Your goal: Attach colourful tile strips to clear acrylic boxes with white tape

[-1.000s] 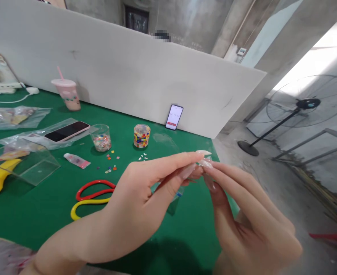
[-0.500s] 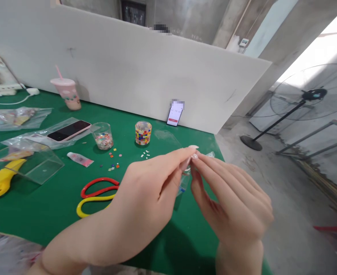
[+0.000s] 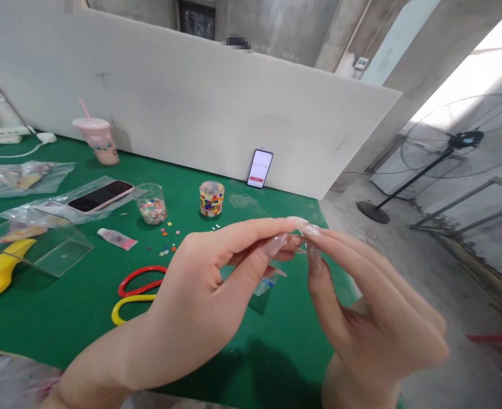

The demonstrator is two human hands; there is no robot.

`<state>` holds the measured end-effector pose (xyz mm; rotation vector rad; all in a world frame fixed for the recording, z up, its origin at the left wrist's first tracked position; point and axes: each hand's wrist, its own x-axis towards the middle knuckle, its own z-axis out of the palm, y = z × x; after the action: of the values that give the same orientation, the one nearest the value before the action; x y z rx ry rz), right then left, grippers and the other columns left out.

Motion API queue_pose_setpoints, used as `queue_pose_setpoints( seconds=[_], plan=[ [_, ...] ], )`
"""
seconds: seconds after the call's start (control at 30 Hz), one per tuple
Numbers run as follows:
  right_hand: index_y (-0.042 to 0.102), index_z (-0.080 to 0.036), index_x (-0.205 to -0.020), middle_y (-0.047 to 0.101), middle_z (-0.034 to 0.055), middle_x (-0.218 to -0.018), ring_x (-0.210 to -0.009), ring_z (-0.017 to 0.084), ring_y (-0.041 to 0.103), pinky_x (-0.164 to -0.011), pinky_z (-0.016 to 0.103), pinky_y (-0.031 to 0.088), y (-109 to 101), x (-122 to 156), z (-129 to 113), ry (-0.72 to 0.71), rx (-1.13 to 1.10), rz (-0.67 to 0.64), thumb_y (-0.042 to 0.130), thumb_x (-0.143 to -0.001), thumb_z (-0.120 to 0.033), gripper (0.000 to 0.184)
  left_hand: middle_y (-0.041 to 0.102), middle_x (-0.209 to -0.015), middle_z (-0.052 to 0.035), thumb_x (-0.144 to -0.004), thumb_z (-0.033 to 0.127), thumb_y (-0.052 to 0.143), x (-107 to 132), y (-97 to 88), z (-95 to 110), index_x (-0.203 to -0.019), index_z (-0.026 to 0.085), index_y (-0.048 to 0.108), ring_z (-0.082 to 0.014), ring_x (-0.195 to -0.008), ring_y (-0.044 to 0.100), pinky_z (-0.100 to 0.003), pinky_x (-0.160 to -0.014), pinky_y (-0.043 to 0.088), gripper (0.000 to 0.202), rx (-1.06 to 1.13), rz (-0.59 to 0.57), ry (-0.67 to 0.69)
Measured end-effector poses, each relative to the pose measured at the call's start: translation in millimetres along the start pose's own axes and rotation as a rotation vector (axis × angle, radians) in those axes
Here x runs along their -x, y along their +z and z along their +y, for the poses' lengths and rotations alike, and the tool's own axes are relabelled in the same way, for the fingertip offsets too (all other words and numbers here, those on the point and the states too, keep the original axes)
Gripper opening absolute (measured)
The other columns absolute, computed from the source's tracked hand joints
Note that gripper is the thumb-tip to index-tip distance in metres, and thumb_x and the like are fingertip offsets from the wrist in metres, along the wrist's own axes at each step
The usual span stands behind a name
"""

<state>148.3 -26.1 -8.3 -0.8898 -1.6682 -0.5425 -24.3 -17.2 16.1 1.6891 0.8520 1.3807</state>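
My left hand [image 3: 203, 289] and my right hand [image 3: 370, 307] meet at their fingertips above the green table. The left fingers are bent together, the thumb against the curled fingers. On the right, index finger and thumb are drawn close in a pinch. Anything between the tips is too small or hidden to make out. Below them lies a clear plastic bag [image 3: 264, 286], partly covered. Scissors with red and yellow handles [image 3: 142, 281] rest beside my left wrist, blades hidden. Beyond my hands stands a clear cup [image 3: 212, 200] banded with coloured mosaic tiles.
A clear cup of small tiles [image 3: 153, 211], loose tiles [image 3: 165, 250], a glue tube [image 3: 117, 238] and a clear plastic stand [image 3: 65, 255] are on the left. A phone [image 3: 260, 168] leans against the white board [image 3: 191, 102]. A pink tumbler [image 3: 99, 139] stands farther back.
My right hand has shifted right and slightly down. My left thumb has come into view as the fingers rearranged, and the fingertips have loosened from their tight joint pinch.
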Motion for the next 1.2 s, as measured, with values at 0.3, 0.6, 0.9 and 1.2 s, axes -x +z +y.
queue_pose_setpoints(
  seconds=[0.3,0.6,0.9,1.2],
  plan=[
    [0.079,-0.012,-0.112,0.087,0.0101,-0.113,-0.102,0.022,0.085,-0.096,0.030,0.070,-1.8,2.5,-0.7,-0.036,0.018,-0.085,0.072,-0.090,0.008,0.030,0.088,-0.111,0.0025,-0.106,0.017,0.056,-0.3,-3.1,-1.0,-0.126,0.020,0.080,-0.0114,-0.086,0.084,-0.013,-0.085,0.067,0.031,-0.314,-0.039,0.149],
    [0.080,-0.012,-0.108,0.088,0.0113,-0.108,-0.101,0.023,0.086,-0.100,0.028,0.068,-0.6,1.6,4.3,-0.108,0.107,-0.170,0.066,-0.095,0.005,0.025,0.087,-0.112,-0.0043,-0.108,0.018,0.055,-3.0,-1.5,-5.0,-0.128,0.016,0.079,-0.0147,-0.093,0.085,-0.017,-0.095,0.066,0.031,-0.387,-0.046,0.172],
    [0.079,-0.012,-0.103,0.088,0.0119,-0.101,-0.088,0.022,0.087,-0.088,0.028,0.070,10.8,3.3,4.7,-0.146,0.204,-0.132,0.067,-0.099,-0.002,0.016,0.087,-0.114,-0.0017,-0.106,0.015,0.056,-7.3,-1.1,-11.9,-0.119,0.022,0.080,-0.0168,-0.092,0.085,-0.019,-0.085,0.069,0.029,-0.420,-0.040,0.163],
    [0.078,-0.015,-0.095,0.088,0.0090,-0.089,-0.074,0.021,0.086,-0.078,0.025,0.071,25.1,0.5,15.4,-0.218,0.180,0.029,0.077,-0.088,0.003,0.019,0.088,-0.108,0.0012,-0.104,0.015,0.058,-8.9,-1.3,-15.5,-0.119,0.026,0.082,-0.0181,-0.090,0.085,-0.025,-0.086,0.072,0.030,-0.314,-0.016,0.101]
  ],
)
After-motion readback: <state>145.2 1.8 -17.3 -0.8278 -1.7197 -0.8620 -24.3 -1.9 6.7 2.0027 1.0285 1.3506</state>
